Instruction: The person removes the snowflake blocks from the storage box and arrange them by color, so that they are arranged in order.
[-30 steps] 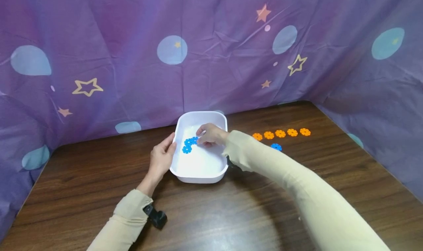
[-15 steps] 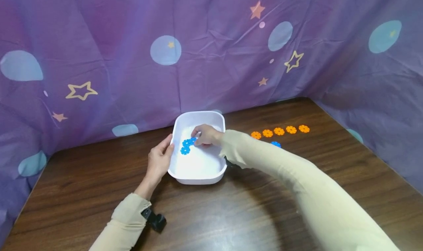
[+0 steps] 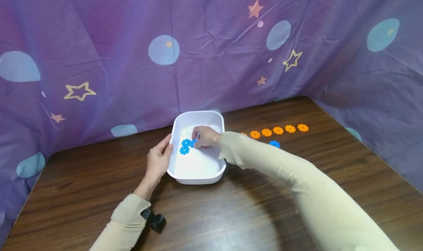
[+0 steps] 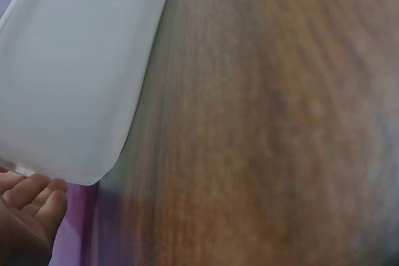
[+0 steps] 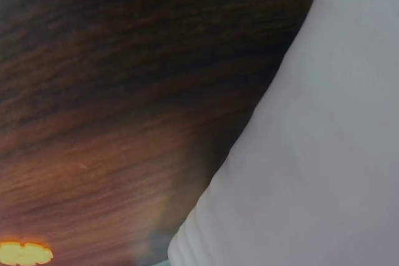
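Observation:
A white plastic tray [image 3: 197,168] stands on the table, holding several flower-shaped blue plastic discs [image 3: 184,150] that lie close together. My right hand [image 3: 206,136] reaches into it from the right, and its thumb and fingers pinch the rightmost blue disc [image 3: 193,144], partly covering it. Against the tray's left wall lies my left hand [image 3: 159,160], its fairly straight fingers touching the outside near the rim. In the left wrist view, the left hand's fingers [image 4: 31,194] are at the tray's lower edge. The right wrist view does not show the right hand.
A row of orange flower-shaped discs [image 3: 278,130] lies on the wooden table [image 3: 205,221] right of the tray, its left end partly hidden by my right sleeve. One blue disc [image 3: 274,144] lies in front of that row. A purple curtain [image 3: 132,78] hangs behind.
The head view has shifted slightly. My right hand stays over the blue discs, its fingers moving only a little. One more orange disc now shows past the sleeve; the left hand stays at the tray.

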A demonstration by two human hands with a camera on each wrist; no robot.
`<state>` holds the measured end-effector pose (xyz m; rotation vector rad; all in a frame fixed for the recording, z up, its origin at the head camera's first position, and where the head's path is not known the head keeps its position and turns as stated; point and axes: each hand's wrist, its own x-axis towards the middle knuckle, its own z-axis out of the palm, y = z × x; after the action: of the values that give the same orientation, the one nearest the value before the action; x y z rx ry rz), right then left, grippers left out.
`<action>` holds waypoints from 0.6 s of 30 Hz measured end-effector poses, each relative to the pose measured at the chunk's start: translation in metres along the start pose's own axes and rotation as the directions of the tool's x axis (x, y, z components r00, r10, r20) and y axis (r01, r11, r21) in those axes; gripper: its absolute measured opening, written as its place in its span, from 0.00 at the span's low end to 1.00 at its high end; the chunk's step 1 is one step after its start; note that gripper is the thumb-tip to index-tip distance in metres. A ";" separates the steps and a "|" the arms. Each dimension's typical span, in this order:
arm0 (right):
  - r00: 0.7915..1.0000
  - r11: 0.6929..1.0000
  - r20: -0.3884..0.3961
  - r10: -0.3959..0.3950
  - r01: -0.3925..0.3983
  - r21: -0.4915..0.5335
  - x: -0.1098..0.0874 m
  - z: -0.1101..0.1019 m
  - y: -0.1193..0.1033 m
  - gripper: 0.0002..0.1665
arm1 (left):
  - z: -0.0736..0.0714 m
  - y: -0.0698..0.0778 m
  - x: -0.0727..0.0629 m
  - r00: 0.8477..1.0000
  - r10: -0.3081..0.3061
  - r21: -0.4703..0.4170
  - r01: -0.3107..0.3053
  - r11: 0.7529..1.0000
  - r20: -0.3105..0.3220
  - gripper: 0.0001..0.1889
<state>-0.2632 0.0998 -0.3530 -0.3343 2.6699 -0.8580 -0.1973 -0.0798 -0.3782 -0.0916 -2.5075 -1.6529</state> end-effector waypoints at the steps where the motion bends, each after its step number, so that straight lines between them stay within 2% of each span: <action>1: 1.000 1.000 -0.003 -0.008 0.008 -0.015 -0.001 0.000 0.000 0.15 | 0.000 0.000 0.000 1.000 0.003 0.005 -0.003 1.000 -0.001 0.21; 9: 0.998 0.996 -0.004 -0.060 0.060 -0.059 -0.005 0.000 -0.002 0.14 | 0.000 0.001 0.000 1.000 -0.018 0.007 0.018 1.000 0.006 0.21; 18: 0.998 0.997 0.025 -0.065 0.063 0.053 -0.009 -0.002 -0.003 0.11 | 0.000 0.001 0.000 1.000 -0.006 0.005 0.006 1.000 -0.001 0.21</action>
<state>-0.2554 0.1011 -0.3480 -0.4180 2.6196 -0.9341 -0.1969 -0.0790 -0.3770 -0.0824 -2.5133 -1.6491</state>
